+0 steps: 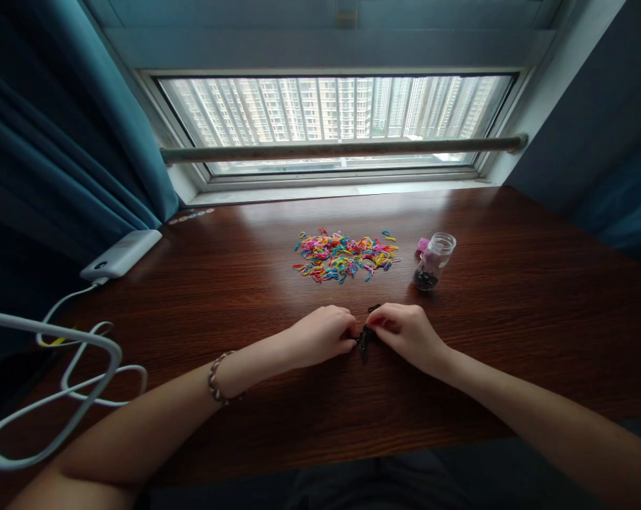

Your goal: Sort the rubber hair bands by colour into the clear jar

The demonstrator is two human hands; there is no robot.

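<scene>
In the head view, my left hand [326, 333] is closed in a pinch at the left side of a small clump of dark pieces [363, 343]. From the right, my right hand [408, 333] pinches the top of the same clump between thumb and forefinger. The pieces look thin and black; their exact kind is too small to tell. One loose dark oval loop [374, 308] lies on the table just beyond my fingertips. A clear glass jar [440, 248], tilted in view, stands beyond my right hand with similar dark pieces at its bottom.
A pile of small coloured loops [346, 255] is spread beyond my hands on the brown wooden table [235, 269]. A pink object [423, 244] sits beside the jar. At left are a white power bank [122, 253] and a looping white cable [97, 347]. A window [341, 113] lies behind.
</scene>
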